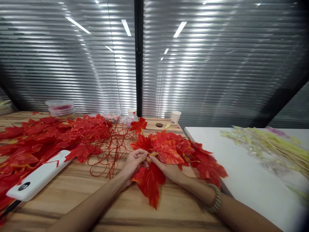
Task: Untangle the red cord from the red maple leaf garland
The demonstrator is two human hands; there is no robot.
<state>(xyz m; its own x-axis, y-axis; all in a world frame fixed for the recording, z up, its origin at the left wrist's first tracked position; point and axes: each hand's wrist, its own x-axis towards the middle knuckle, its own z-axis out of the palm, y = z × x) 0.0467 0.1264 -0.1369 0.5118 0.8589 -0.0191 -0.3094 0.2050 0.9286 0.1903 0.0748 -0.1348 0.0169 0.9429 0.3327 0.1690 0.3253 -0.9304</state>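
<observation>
Red leaf (150, 185), lower centre of frame, beneath both hands. Thin yellow stem (153, 154) above it could slip free if the pinch slackens. Left hand (134, 163) and right hand (169, 170) angle inward, fingertips nearly meeting, both pinched on stem. Beyond, left of centre: tangled red cord (116, 145). Farther, right of centre: paper cup (176, 117).

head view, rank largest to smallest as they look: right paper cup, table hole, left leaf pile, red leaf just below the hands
1. Left leaf pile
2. Lower red leaf
3. Right paper cup
4. Table hole
</observation>
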